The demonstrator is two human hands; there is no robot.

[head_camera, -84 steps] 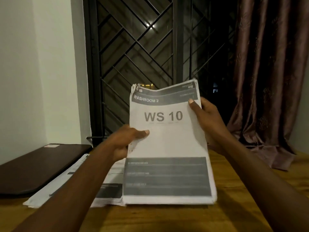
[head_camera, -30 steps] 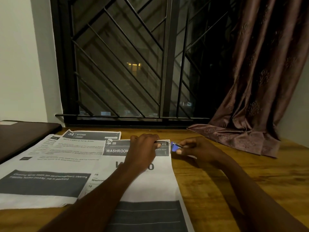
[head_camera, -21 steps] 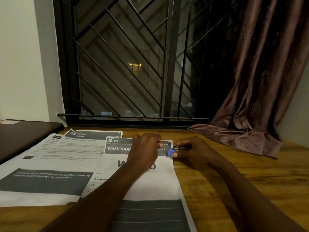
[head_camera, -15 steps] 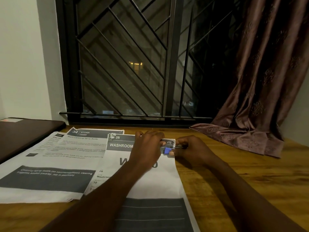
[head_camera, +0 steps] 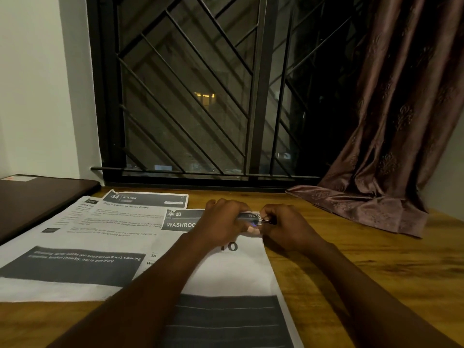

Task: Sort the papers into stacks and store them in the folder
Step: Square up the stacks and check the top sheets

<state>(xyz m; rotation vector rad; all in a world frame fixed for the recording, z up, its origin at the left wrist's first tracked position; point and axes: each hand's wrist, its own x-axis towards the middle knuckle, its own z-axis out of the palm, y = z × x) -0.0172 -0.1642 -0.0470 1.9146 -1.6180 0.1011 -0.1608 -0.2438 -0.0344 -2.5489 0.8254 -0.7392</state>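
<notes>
White printed paper stack (head_camera: 226,272), likely light and floppy: left hand (head_camera: 222,222) pinches its far right corner, the surest hold; right hand (head_camera: 286,226) grips a small blue clip (head_camera: 254,223).

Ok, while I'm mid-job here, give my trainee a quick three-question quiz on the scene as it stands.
1. True or false: the Kitchen stack lies left of the Washroom stack.
2. Multiple choice: the left hand grips which corner of the Washroom stack? A near left; B far right; C far left.
3. Fill in: the right hand pinches a small ____ at that corner.
Key: 1 true; 2 B; 3 clip.
</notes>
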